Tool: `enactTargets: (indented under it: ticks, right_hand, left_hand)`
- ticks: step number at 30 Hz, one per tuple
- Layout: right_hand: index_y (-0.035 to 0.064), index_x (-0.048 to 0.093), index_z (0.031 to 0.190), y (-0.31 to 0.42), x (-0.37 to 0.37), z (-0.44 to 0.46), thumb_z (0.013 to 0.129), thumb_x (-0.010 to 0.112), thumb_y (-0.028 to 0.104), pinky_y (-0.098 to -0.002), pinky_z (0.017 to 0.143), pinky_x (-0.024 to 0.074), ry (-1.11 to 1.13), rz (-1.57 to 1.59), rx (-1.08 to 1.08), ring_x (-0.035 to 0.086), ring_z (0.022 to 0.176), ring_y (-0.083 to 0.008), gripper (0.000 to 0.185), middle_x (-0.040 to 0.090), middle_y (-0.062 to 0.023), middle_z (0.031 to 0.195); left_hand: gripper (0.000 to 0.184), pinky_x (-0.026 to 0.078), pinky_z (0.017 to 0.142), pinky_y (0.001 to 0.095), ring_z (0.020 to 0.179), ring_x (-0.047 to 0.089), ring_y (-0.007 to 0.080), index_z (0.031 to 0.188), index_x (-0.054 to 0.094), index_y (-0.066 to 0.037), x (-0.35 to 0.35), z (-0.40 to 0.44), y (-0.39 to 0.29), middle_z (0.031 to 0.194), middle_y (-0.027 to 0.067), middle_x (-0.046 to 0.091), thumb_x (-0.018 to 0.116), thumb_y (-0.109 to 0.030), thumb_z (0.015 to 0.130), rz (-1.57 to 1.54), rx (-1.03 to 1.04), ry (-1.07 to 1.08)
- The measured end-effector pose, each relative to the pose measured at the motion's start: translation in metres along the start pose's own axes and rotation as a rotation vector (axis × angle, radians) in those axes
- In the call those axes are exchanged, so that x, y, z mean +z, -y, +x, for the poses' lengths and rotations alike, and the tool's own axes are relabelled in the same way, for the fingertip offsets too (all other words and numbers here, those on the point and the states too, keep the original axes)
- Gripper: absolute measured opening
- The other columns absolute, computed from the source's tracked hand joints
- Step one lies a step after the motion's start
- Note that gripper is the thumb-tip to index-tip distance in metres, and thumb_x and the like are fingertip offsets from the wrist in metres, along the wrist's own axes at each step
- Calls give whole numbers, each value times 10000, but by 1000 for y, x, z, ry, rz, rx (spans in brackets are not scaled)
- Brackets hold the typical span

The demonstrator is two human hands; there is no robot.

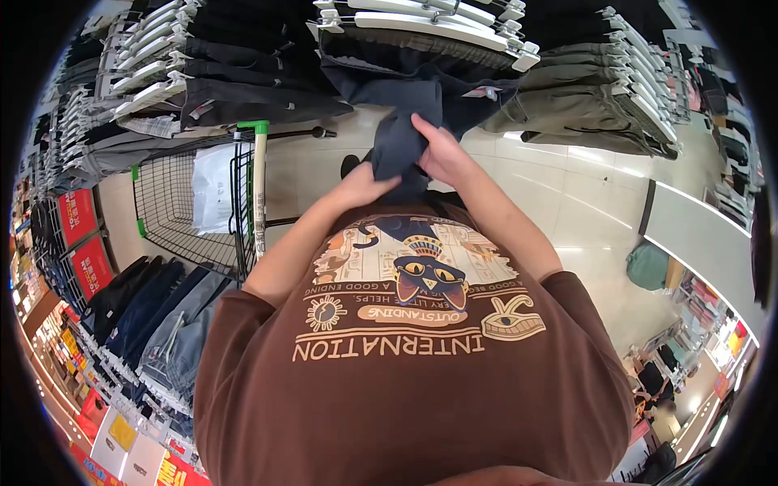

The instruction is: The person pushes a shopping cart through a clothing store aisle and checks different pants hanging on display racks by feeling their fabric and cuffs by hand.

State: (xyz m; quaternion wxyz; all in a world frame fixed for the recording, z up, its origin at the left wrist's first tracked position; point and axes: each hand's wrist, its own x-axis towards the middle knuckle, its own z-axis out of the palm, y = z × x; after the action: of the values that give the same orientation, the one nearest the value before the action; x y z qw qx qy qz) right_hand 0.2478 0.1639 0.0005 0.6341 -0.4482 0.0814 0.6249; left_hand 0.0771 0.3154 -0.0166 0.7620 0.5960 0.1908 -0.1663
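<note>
Just in front of the brown shirt (405, 405), dark pants (405, 121) hang below white hangers (438, 28). Part of the cloth is bunched between the two hands. The right hand (444, 155) is partly closed and has hold of the cloth's right edge. The left hand (365, 188) touches the cloth lower down, on its left side. It is blurry, so I cannot tell how tight it is. To the left, a white bag (213, 190) sits in a cart (158, 190).
</note>
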Motion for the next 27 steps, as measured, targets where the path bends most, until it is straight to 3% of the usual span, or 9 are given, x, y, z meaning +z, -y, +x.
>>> enactTargets:
  ticks: [2, 3, 7, 10, 14, 19, 23, 26, 27]
  right_hand:
    - [85, 582, 1419, 24, -11, 14, 1091, 594, 421, -364, 1003, 526, 132, -144, -123, 645, 1221, -197, 470, 677, -59, 1323]
    - [47, 594, 1410, 26, -4, -4, 1049, 677, 395, -350, 1078, 473, 35, -513, -240, 596, 1246, -159, 508, 673, -52, 1337]
    - [3, 679, 1336, 45, -5, -32, 993, 741, 255, -346, 1000, 517, 379, -1169, -166, 666, 1090, -158, 430, 753, -55, 1155]
    - [-13, 689, 1278, 58, -40, -38, 1018, 722, 204, -293, 951, 522, 144, -884, -152, 636, 1014, -98, 341, 741, -29, 1098]
    - [-2, 698, 1283, 80, -67, -63, 1009, 719, 250, -272, 899, 520, -48, -1030, -50, 629, 969, -90, 373, 749, -25, 1079]
    - [11, 691, 1247, 81, -91, -105, 963, 775, 230, -271, 916, 521, 58, -1004, 54, 652, 997, -98, 369, 747, -32, 1083]
    - [23, 608, 1354, 86, -77, -143, 994, 738, 195, -279, 884, 550, -72, -555, -126, 680, 1040, -125, 420, 723, -69, 1184]
    - [27, 621, 1327, 73, -74, -130, 1016, 706, 177, -273, 838, 562, -59, -166, -386, 687, 1012, -113, 356, 717, -57, 1186]
    - [36, 650, 1267, 72, -61, -124, 1040, 670, 165, -267, 804, 563, 37, -43, -411, 685, 972, -100, 262, 716, -48, 1164]
  left_hand:
    - [500, 479, 1117, 432, 1313, 608, 220, 1421, 575, 10, 3, 21, -21, 1368, 115, 671, 656, -322, 1056, -556, -223, -116]
    - [467, 480, 1129, 445, 1326, 609, 253, 1421, 578, 9, 5, 18, -49, 1392, 137, 667, 588, -322, 1091, -748, -190, -240]
    - [479, 443, 1180, 473, 1325, 612, 299, 1386, 583, 13, -30, 16, -95, 1374, 157, 671, 505, -376, 1118, -1256, -8, -124]
    - [484, 412, 1213, 494, 1346, 591, 330, 1372, 569, 25, -38, 52, -91, 1400, 179, 647, 444, -380, 1137, -1346, 51, -238]
    - [484, 401, 1219, 524, 1390, 548, 362, 1386, 540, 38, -42, 63, -72, 1459, 195, 597, 406, -362, 1147, -1397, -13, -467]
    - [506, 374, 1231, 548, 1433, 505, 382, 1418, 521, 47, -58, 72, -57, 1493, 209, 568, 414, -364, 1143, -1400, 2, -493]
    - [543, 281, 1275, 566, 1479, 455, 391, 1474, 490, 30, -70, 72, -59, 1518, 227, 546, 513, -366, 1104, -1324, -24, -470]
    - [533, 260, 1283, 547, 1428, 501, 362, 1453, 508, -1, -37, 62, -92, 1467, 207, 578, 609, -356, 1068, -806, -524, -850]
    - [459, 375, 1219, 493, 1307, 583, 288, 1397, 545, -32, -37, 57, -70, 1357, 150, 625, 654, -320, 1057, -658, -366, -695]
